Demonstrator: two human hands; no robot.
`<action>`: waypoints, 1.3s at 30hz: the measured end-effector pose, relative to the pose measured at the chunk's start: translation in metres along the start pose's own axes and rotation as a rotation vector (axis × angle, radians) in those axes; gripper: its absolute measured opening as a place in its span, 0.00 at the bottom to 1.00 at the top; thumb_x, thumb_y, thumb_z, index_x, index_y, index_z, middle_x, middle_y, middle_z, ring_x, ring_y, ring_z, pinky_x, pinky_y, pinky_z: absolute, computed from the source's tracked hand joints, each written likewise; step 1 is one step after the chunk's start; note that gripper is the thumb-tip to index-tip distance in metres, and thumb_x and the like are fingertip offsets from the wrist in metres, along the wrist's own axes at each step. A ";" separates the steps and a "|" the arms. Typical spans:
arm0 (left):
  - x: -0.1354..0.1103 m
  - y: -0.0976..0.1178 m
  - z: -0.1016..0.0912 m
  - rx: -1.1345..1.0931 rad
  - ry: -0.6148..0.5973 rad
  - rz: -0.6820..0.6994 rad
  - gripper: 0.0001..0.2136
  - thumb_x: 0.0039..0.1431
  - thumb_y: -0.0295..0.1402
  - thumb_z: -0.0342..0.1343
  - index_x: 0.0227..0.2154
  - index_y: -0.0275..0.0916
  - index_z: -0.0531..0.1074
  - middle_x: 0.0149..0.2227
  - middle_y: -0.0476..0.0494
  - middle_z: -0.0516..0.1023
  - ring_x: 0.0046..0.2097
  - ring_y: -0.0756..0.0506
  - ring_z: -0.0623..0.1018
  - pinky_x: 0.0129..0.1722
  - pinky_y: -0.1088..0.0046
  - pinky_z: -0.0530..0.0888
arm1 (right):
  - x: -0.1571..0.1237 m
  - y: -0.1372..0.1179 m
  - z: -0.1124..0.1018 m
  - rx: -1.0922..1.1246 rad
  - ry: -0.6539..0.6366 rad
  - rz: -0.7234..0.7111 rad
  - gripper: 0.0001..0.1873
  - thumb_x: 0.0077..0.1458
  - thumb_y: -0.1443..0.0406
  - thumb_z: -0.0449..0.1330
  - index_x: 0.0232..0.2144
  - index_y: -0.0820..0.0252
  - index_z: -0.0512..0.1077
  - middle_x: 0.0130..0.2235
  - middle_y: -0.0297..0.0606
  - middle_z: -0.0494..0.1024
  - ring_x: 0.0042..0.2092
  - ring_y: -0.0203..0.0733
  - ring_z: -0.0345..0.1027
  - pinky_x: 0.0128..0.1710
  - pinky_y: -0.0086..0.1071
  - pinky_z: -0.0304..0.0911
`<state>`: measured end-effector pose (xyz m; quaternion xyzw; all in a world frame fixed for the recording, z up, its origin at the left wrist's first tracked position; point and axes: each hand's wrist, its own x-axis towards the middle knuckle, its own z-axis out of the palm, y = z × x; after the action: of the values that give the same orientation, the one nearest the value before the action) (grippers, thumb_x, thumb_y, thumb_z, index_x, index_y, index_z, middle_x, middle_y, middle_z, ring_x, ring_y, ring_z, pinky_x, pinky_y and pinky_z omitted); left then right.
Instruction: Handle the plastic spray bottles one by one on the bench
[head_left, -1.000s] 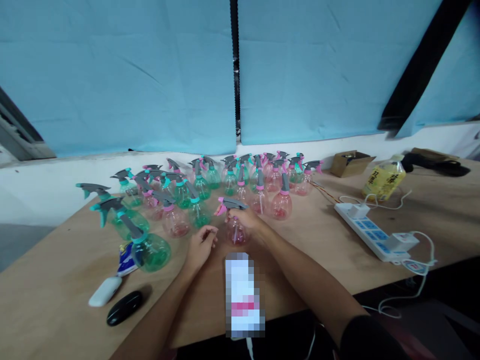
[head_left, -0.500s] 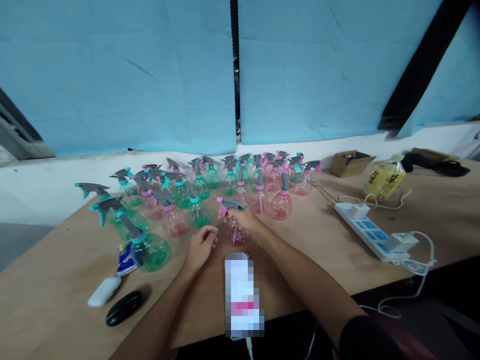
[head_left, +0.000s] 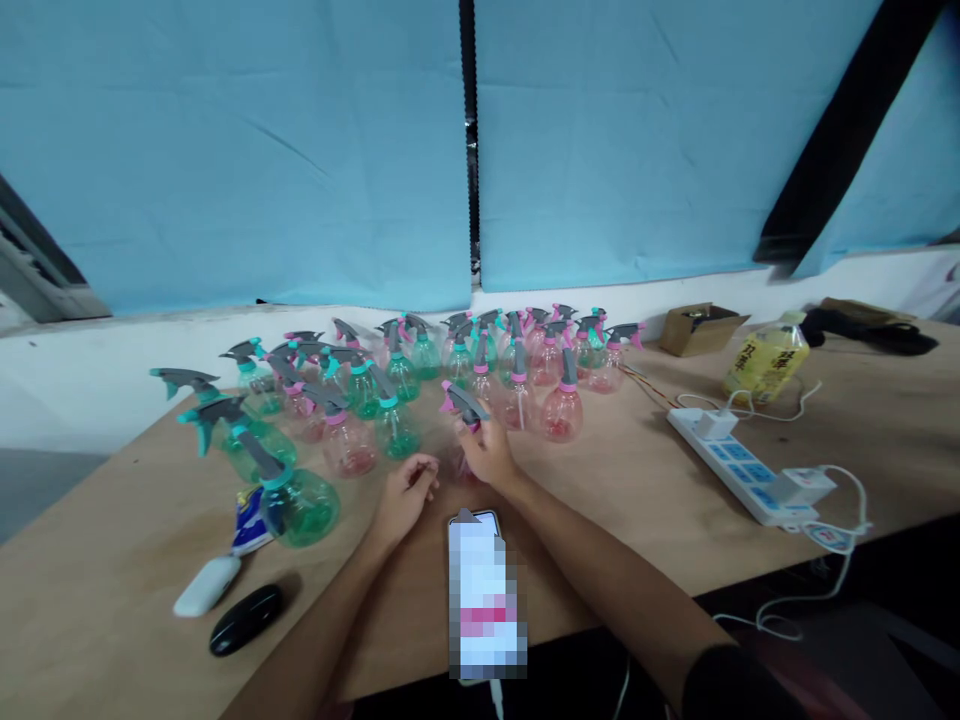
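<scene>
From where I stood, the person's right hand [head_left: 491, 450] was closed around the neck and upper body of a rounded, clear pink plastic spray bottle with a grey and pink trigger head [head_left: 466, 403]. The bottle was upright in that grip, its nozzle pointing to the person's left; the palm and fingers covered most of its body, so I could not tell whether its base touched the pale brown wooden table [head_left: 615, 520]. Just left of the grip, apart from the bottle, the left hand [head_left: 405, 495] lay half-open, fingers loosely curled.

On the near side of the grip lay an upright-set smartphone with a bright, blurred-out screen [head_left: 487, 590]. Beyond the grip and to its left stood a crowd of round green and pink plastic spray bottles [head_left: 397, 432], and just past it, to the right, a squat clear pink spray bottle with a grey head [head_left: 562, 412]. Well to the left and nearer were a glossy white oval case [head_left: 208, 585] and a glossy black oval case [head_left: 246, 620]. Well to the right lay a long white power strip with blue socket panels [head_left: 739, 465], and past that a clear plastic bottle with a yellow label [head_left: 766, 360]
</scene>
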<state>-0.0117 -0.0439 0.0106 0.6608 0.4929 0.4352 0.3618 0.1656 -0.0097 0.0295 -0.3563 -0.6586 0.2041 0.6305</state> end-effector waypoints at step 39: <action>0.000 0.005 -0.003 0.096 0.030 -0.021 0.25 0.58 0.43 0.55 0.57 0.42 0.67 0.38 0.45 0.77 0.30 0.49 0.75 0.40 0.69 0.72 | 0.052 0.040 0.002 -0.249 -0.019 0.141 0.25 0.54 0.66 0.56 0.55 0.50 0.69 0.63 0.41 0.61 0.70 0.53 0.38 0.66 0.59 0.38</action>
<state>-0.0123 -0.0454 0.0163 0.6657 0.5255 0.4172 0.3265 0.1746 0.0550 0.0360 -0.4752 -0.6580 0.1679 0.5594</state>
